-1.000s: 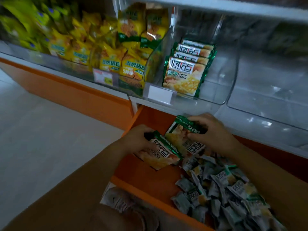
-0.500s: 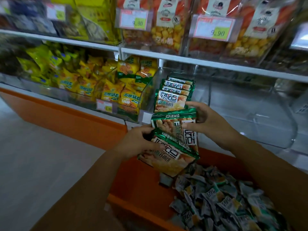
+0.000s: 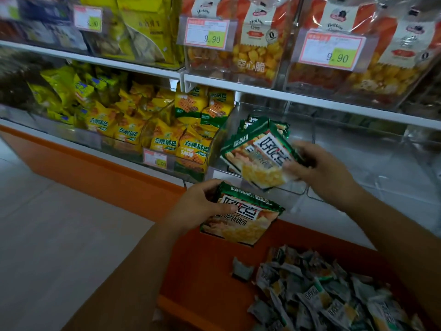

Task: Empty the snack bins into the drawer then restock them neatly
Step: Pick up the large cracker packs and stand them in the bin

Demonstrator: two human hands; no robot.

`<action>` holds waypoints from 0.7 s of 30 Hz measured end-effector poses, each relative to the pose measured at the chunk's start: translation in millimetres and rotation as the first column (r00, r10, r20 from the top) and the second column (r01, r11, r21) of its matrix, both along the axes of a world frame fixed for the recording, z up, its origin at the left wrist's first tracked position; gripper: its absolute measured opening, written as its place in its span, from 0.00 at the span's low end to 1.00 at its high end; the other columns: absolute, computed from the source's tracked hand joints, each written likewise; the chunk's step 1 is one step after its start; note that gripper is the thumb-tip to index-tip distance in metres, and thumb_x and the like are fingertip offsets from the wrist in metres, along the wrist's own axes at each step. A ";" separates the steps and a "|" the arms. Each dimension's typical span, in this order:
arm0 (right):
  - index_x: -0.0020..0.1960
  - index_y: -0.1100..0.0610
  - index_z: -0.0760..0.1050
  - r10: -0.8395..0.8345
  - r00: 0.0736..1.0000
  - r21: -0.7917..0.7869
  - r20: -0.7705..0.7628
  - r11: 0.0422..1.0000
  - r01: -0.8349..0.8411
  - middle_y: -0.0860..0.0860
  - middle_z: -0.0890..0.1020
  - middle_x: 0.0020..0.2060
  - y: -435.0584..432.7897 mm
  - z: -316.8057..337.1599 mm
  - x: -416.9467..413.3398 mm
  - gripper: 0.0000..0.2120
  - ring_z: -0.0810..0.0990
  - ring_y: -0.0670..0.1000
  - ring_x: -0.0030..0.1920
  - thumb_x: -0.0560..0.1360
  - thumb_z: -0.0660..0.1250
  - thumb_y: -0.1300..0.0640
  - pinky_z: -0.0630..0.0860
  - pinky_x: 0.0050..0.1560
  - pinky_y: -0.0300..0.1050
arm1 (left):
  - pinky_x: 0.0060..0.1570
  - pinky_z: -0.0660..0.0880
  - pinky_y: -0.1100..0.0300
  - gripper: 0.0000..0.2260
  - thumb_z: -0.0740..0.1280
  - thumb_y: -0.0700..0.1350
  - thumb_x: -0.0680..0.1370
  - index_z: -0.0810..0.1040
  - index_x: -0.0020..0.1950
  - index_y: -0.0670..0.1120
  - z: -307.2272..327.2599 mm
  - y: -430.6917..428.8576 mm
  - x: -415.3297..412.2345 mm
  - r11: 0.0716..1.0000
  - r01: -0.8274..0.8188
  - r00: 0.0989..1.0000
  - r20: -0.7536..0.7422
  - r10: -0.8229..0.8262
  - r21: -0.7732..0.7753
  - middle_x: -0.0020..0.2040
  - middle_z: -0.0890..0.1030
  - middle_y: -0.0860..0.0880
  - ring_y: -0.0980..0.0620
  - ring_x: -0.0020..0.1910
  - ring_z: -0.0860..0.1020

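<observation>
My right hand (image 3: 322, 170) grips a green snack packet (image 3: 260, 158) and holds it at the mouth of a clear plastic bin (image 3: 296, 189), against a short row of the same packets (image 3: 250, 123) standing inside. My left hand (image 3: 202, 206) holds another green packet (image 3: 241, 218) lower down, over the open orange drawer (image 3: 205, 271). A heap of several small green packets (image 3: 322, 295) lies loose in the drawer at the lower right.
Left of the clear bin stand bins of yellow snack bags (image 3: 167, 137) with a price tag (image 3: 155, 160). The upper shelf (image 3: 262, 90) carries orange-and-white bags (image 3: 260, 44) behind price tags. A clear bin (image 3: 381, 163) sits to the right. Pale floor (image 3: 59, 223) lies at the left.
My right hand has lifted its packet up and right to the clear bin's row. My left hand has stayed lower with its packet. The view has tilted upward.
</observation>
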State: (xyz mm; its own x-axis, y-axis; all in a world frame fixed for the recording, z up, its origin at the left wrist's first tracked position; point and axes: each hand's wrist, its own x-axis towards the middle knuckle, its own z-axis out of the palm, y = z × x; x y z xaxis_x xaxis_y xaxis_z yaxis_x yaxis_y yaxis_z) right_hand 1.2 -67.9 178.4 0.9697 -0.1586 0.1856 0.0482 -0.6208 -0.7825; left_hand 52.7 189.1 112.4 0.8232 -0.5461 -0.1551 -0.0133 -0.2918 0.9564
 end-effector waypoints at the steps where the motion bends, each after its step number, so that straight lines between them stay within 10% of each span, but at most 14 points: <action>1: 0.66 0.46 0.72 -0.009 0.999 -0.074 0.049 0.997 0.013 0.41 0.78 0.50 0.1 9.8 8.4 0.19 0.79 0.43 0.44 0.77 0.68 0.54 0.75 0.41 0.28 | 0.61 0.75 0.49 0.31 0.77 0.58 0.64 0.76 0.66 0.56 -0.8 2.1 1.8 1.000 -0.003 1.000 -0.001 0.003 -0.017 0.65 0.78 0.54 0.52 0.64 0.77; 7: 0.74 0.49 0.65 -0.010 0.998 -0.560 -0.061 0.828 -0.026 0.54 0.73 0.69 -4.8 15.2 69.8 0.25 0.73 0.56 0.64 0.78 0.65 0.50 0.70 0.60 0.47 | 0.62 0.76 0.46 0.29 0.78 0.58 0.62 0.78 0.63 0.59 -10.6 11.1 16.8 0.998 -0.032 0.999 -0.004 0.032 -0.063 0.64 0.79 0.54 0.52 0.64 0.77; 13: 0.73 0.54 0.66 -0.047 0.953 -0.551 -0.298 0.824 -0.132 0.61 0.66 0.72 -4.3 -34.8 112.4 0.24 0.70 0.60 0.67 0.79 0.64 0.51 0.66 0.66 0.47 | 0.52 0.81 0.56 0.19 0.76 0.43 0.71 0.79 0.61 0.54 -15.5 18.8 24.4 0.993 -0.076 0.996 -0.045 0.072 -0.094 0.55 0.84 0.54 0.54 0.54 0.82; 21: 0.67 0.51 0.73 -0.169 0.985 -0.764 0.031 0.631 0.133 0.59 0.71 0.60 3.8 -55.8 104.8 0.23 0.68 0.61 0.61 0.76 0.66 0.43 0.68 0.59 0.52 | 0.57 0.78 0.49 0.25 0.77 0.52 0.65 0.79 0.60 0.51 -9.0 20.5 33.3 0.989 -0.114 0.992 -0.067 0.108 -0.095 0.56 0.83 0.52 0.52 0.56 0.82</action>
